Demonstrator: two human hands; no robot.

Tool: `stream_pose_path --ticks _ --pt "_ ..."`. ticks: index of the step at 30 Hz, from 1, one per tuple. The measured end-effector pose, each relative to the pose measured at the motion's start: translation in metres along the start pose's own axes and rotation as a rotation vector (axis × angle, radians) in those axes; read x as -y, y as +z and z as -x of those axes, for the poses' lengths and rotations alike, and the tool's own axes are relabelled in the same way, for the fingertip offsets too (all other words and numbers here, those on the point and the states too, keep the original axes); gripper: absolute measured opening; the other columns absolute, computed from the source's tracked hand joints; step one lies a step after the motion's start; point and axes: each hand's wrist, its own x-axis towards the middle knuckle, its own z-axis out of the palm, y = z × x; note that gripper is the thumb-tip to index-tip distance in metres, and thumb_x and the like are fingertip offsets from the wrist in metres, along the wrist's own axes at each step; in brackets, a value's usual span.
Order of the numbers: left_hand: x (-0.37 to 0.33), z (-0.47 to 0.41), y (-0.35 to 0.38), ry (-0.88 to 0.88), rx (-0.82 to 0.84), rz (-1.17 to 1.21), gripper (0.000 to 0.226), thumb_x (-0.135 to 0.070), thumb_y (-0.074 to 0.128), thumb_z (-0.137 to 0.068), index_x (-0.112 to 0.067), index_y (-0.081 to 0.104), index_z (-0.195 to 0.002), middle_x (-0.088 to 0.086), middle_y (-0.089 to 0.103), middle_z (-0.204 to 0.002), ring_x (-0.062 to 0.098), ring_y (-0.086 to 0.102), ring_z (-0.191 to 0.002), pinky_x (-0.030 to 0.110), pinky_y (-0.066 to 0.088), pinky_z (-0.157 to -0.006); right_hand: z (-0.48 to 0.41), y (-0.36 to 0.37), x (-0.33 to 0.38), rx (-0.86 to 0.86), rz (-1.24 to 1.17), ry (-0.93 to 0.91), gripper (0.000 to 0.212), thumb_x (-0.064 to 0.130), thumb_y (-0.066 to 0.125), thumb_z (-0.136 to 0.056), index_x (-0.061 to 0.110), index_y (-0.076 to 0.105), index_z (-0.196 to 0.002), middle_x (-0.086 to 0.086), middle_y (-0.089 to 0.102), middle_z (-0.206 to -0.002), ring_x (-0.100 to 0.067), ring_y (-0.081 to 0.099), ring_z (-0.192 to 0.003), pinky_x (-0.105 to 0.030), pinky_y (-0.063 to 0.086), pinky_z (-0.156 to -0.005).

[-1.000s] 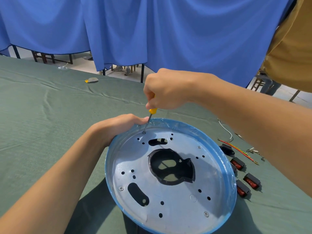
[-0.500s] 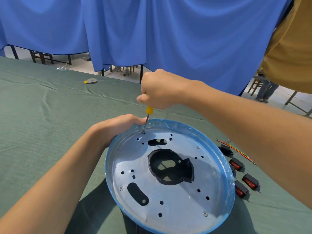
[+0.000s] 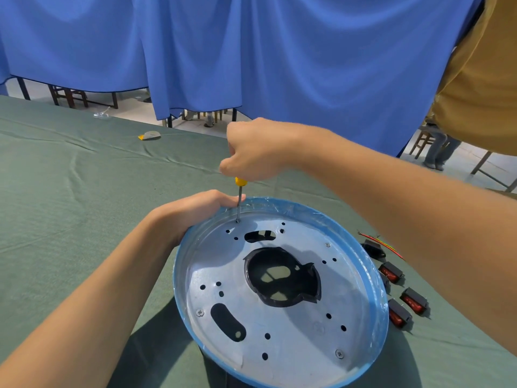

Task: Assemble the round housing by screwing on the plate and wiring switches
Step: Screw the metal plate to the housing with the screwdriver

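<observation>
My left hand (image 3: 195,210) is curled over the far left rim of the round housing (image 3: 176,278), fingers wrapped on the edge and holding it. The housing sits right in front of me on the green cloth (image 3: 70,219), its blue rim tilted up towards me. Inside it lies the metal plate (image 3: 293,331), full of small holes and two long slots, with a black round part (image 3: 282,275) set in its middle. Screws show in the plate at the near left, near right and far right.

At the far edge of the plate, just beside my left fingertips, the tip of the screwdriver (image 3: 239,204) stands on a screw (image 3: 237,221). The shaft is nearly upright. My right hand (image 3: 257,149) is directly above, closed in a fist round the yellow handle, so only the handle's lower end shows.

To the right of the housing, partly hidden under my right forearm, black switches (image 3: 414,301) with red rockers lie on the cloth, apart from the rim. Just beyond them is a bundle of red and yellow wires (image 3: 389,246).

Farther off on the cloth lies a small grey and yellow scrap (image 3: 149,135). Behind the table hangs a blue curtain (image 3: 251,51), and a person in a mustard shirt (image 3: 481,79) stands at the far right
</observation>
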Motion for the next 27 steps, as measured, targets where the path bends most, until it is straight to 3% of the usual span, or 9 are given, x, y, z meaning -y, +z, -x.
stream_pose_path --ticks 2,4,8,12,16,18,22,25,27 --pt "0.001 0.001 0.000 -0.018 -0.001 -0.001 0.044 -0.053 0.055 -0.094 -0.019 0.081 -0.085 0.011 0.074 -0.086 0.023 0.066 -0.061 0.029 0.054 -0.057 -0.001 -0.004 0.000 0.020 -0.020 -0.030 0.008 0.021 0.048 -0.091 0.013 0.049 -0.093 -0.008 0.056 -0.081 -0.023 0.053 -0.065 -0.023 0.036 -0.042" --pt "0.001 0.001 -0.001 -0.022 0.012 0.015 0.044 -0.054 0.056 -0.093 -0.018 0.081 -0.088 0.012 0.074 -0.090 0.024 0.066 -0.064 0.030 0.054 -0.060 0.000 0.001 0.001 -0.062 -0.015 -0.030 0.016 0.024 0.051 -0.094 0.010 0.048 -0.101 -0.006 0.048 -0.085 -0.025 0.050 -0.073 -0.029 0.035 -0.050" --pt "0.002 0.000 0.000 -0.005 0.010 0.003 0.045 -0.052 0.054 -0.095 -0.020 0.082 -0.081 0.009 0.074 -0.084 0.021 0.067 -0.061 0.028 0.054 -0.059 0.005 0.003 0.005 -0.082 0.005 0.011 0.028 0.043 0.047 -0.096 0.018 0.035 -0.095 0.002 0.034 -0.076 -0.020 0.039 -0.068 -0.031 0.026 -0.053" --pt "0.002 -0.001 -0.001 -0.014 0.015 0.019 0.045 -0.053 0.055 -0.094 -0.019 0.082 -0.083 0.011 0.073 -0.086 0.023 0.065 -0.062 0.029 0.053 -0.060 0.003 -0.006 0.005 0.014 -0.008 -0.024 0.012 0.022 0.048 -0.092 0.016 0.046 -0.102 0.002 0.044 -0.082 -0.010 0.042 -0.066 -0.028 0.028 -0.049" --pt "0.003 -0.003 -0.003 -0.001 0.039 0.037 0.044 -0.051 0.054 -0.095 -0.017 0.081 -0.088 0.011 0.073 -0.086 0.023 0.066 -0.061 0.028 0.054 -0.058 0.004 0.002 0.004 -0.092 -0.030 0.054 0.014 0.027 0.052 -0.090 0.017 0.047 -0.081 0.000 0.044 -0.078 -0.012 0.040 -0.063 -0.028 0.028 -0.050" --pt "0.003 -0.004 -0.003 0.015 0.033 0.024 0.043 -0.050 0.053 -0.096 -0.019 0.081 -0.087 0.009 0.072 -0.083 0.021 0.065 -0.061 0.029 0.053 -0.059 0.006 -0.004 0.003 -0.004 0.021 0.046 0.025 0.040 0.053 -0.091 0.016 0.046 -0.091 0.001 0.049 -0.080 -0.010 0.042 -0.063 -0.028 0.028 -0.048" --pt "0.003 -0.006 -0.004 -0.004 0.030 0.005 0.044 -0.055 0.056 -0.092 -0.019 0.081 -0.090 0.010 0.073 -0.084 0.022 0.065 -0.062 0.031 0.052 -0.062 0.005 -0.010 0.006 0.033 -0.012 -0.022 0.027 0.024 0.049 -0.091 0.016 0.041 -0.115 -0.002 0.049 -0.088 -0.013 0.046 -0.067 -0.031 0.029 -0.049" --pt "0.004 -0.006 -0.006 -0.012 0.038 0.024 0.045 -0.055 0.055 -0.093 -0.020 0.082 -0.085 0.009 0.073 -0.079 0.022 0.065 -0.057 0.028 0.053 -0.054 0.005 -0.001 0.006 -0.103 -0.011 -0.004 0.010 0.025 0.048 -0.093 0.017 0.042 -0.097 0.002 0.037 -0.079 -0.012 0.038 -0.064 -0.030 0.027 -0.049" --pt "0.005 -0.007 -0.005 0.003 0.043 0.022 0.043 -0.052 0.053 -0.095 -0.021 0.081 -0.087 0.009 0.074 -0.082 0.020 0.067 -0.059 0.029 0.054 -0.054 0.006 -0.001 0.005 -0.075 0.038 0.021 0.023 0.037 0.049 -0.094 0.017 0.038 -0.093 0.004 0.035 -0.075 -0.009 0.035 -0.062 -0.029 0.025 -0.049"
